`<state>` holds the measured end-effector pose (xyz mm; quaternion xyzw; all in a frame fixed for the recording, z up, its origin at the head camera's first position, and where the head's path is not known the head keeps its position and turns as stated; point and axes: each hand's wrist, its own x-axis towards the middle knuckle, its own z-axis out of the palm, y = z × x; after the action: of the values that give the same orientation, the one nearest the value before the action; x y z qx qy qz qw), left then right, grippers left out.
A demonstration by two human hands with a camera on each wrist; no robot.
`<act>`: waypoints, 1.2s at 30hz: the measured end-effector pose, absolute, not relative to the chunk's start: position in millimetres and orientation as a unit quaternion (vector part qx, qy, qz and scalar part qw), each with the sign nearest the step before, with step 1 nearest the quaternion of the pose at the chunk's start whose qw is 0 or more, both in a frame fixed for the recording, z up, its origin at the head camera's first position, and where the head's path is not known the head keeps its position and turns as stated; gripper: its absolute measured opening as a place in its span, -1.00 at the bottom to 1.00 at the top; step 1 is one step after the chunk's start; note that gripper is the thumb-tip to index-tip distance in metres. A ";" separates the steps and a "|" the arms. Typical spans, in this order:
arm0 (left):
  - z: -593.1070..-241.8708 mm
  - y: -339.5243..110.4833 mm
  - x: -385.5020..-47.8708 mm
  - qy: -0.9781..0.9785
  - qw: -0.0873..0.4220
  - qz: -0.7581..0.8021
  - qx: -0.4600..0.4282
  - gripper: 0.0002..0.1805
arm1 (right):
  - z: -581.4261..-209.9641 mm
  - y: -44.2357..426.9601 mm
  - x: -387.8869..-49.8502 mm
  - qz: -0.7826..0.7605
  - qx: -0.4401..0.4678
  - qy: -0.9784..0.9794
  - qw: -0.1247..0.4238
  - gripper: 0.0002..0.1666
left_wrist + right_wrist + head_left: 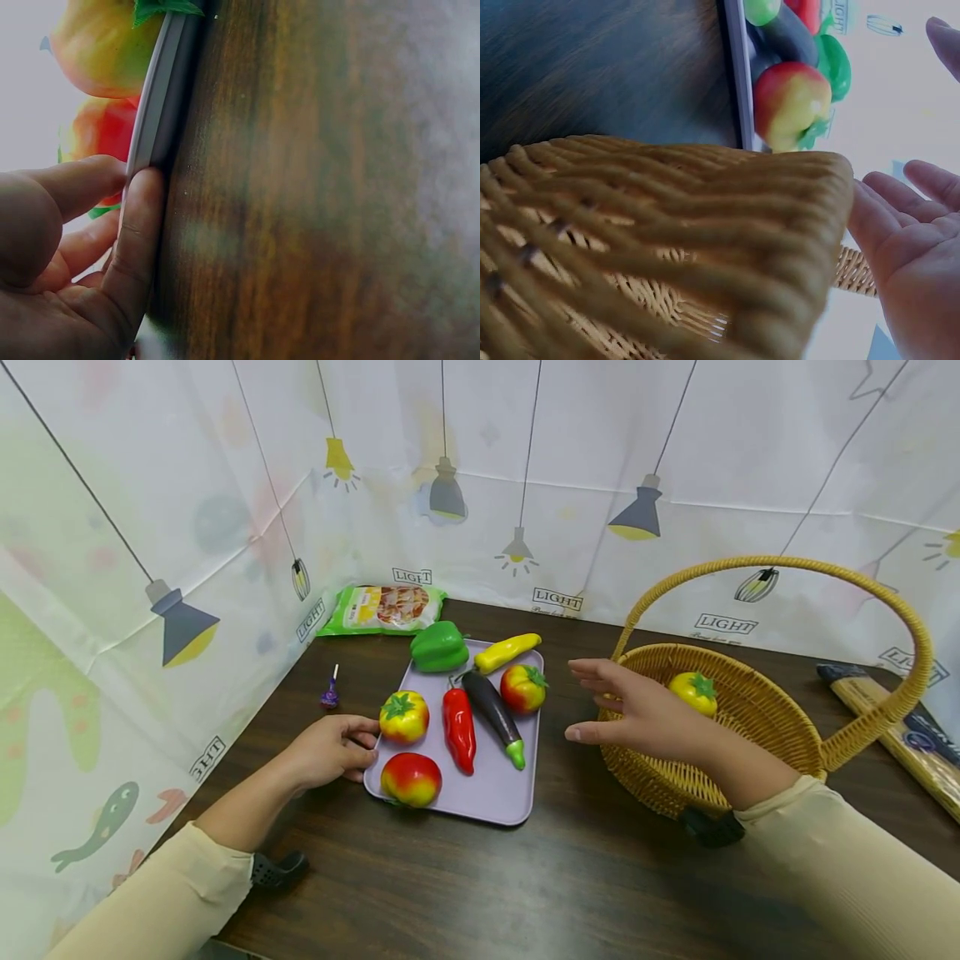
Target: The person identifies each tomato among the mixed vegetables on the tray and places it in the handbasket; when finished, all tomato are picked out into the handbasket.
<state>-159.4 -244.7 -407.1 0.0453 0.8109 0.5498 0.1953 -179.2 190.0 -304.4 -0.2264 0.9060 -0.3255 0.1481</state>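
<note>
My left hand (333,750) is at the left edge of a pale purple tray (487,793); in the left wrist view thumb and finger pinch its rim (154,112). On the tray lie a red chili pepper (458,727), an eggplant (491,710), a yellow pepper (508,652), a green bell pepper (439,647), and red-and-yellow tomatoes (405,717), one at the near left corner (412,779). With fingers extended and nothing held, my right hand (637,710) hovers over the left rim of a wicker basket (780,710). Inside the basket sits another tomato (692,693).
A lollipop (330,692) lies left of the tray. Behind it is a green food packet (386,610). The basket's tall handle (780,561) arches up on the right. Past the basket lies a long brown package (892,718). Printed cloth walls (480,485) border the table.
</note>
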 end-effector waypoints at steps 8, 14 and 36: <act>-408.6 -244.3 -159.3 0.809 0.191 0.554 0.048 -0.43 | -305.2 181.2 -188.0 -0.332 -0.238 0.900 0.155 0.14; -406.9 -244.4 -159.1 0.809 0.192 0.553 0.045 -0.43 | -309.2 174.2 -196.0 -0.334 -0.238 0.897 0.163 0.18; -407.6 -244.9 -159.7 0.807 0.197 0.555 0.036 -0.44 | -318.7 150.3 -224.4 -0.302 -0.224 0.909 0.181 0.20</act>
<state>-159.7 -244.9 -407.6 0.0361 0.8074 0.5550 0.1970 -224.4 150.3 -318.7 -0.2243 0.9085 -0.3024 0.1810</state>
